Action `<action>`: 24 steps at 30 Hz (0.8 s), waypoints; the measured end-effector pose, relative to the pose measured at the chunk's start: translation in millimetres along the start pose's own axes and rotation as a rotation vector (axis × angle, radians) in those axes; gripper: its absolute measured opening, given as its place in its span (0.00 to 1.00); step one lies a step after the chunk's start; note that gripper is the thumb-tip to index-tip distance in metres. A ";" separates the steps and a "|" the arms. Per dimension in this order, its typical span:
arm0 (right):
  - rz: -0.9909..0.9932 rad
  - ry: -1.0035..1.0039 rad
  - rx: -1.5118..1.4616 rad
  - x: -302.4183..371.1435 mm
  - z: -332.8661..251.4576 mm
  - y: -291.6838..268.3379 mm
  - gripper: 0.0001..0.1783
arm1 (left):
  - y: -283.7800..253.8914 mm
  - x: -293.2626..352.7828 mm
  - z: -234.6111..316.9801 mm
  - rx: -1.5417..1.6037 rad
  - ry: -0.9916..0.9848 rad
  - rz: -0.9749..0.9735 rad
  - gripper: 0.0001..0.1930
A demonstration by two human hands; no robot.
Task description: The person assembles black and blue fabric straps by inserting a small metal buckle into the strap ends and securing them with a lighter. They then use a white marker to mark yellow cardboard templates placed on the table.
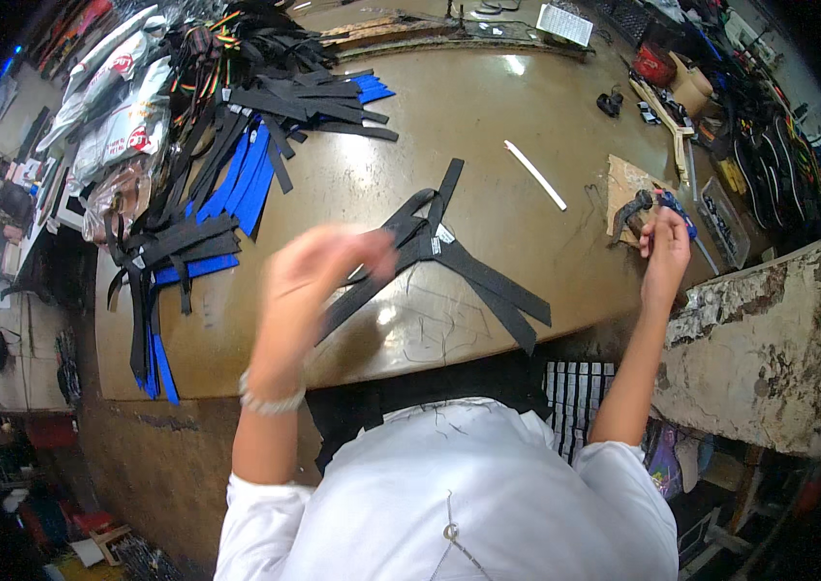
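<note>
Because it blurs, left hand [318, 271]: grip I cannot tell; one black strap piece [434, 254] at its 3 o'clock, partly hidden
Right hand [665, 242]: grip unclear beside one blue tool [688, 225]

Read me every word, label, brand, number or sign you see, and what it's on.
White plastic bags: red printed logos; I don't copy brand text.
White label on the joined black straps: too small to read.
White tag on the strap bundle at left: too small.
White sheet, far side: markings too small.
</note>
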State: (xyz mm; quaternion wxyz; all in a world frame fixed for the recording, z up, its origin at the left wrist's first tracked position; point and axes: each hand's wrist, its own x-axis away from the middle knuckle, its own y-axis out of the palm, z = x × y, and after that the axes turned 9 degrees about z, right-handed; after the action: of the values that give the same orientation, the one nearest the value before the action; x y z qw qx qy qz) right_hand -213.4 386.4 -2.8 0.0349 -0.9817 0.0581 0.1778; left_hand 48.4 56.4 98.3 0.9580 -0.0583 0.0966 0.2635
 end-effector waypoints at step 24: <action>-0.561 0.467 -0.357 129.1 -32.0 165.2 0.15 | -11.2 -104.6 -72.8 0.331 -0.607 -0.134 0.19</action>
State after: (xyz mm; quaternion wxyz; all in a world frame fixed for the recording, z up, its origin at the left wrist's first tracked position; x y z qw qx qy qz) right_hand -103.1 206.7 -26.4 -0.1033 -0.9641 -0.2373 -0.0592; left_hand -45.2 -16.7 50.6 0.9547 0.1727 -0.1553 0.1860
